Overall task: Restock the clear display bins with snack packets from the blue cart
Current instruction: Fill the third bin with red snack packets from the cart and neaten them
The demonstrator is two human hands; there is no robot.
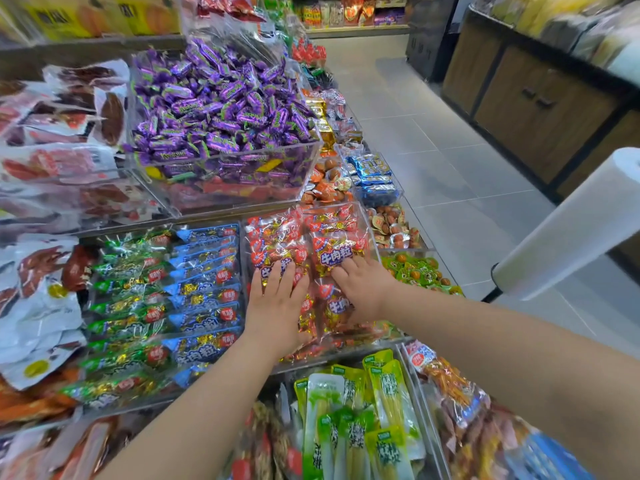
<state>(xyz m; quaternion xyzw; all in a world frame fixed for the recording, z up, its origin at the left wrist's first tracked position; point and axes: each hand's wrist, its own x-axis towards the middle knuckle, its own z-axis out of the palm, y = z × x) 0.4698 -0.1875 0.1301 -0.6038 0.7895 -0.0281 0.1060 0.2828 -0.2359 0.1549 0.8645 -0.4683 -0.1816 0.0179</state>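
Note:
A clear display bin (364, 226) in the middle of the counter holds red snack packets (332, 244) with blue labels. My left hand (277, 303) lies flat on the packets at the bin's near left, fingers straight. My right hand (363, 289) presses flat on the packets at the near right. Neither hand grips a packet. The blue cart is out of view.
To the left stand bins of blue packets (207, 282) and green packets (128, 299). Behind is a bin of purple candies (214, 109). Green-yellow packets (363, 410) lie near me. A white bag roll (571, 223) juts in from the right over the tiled aisle.

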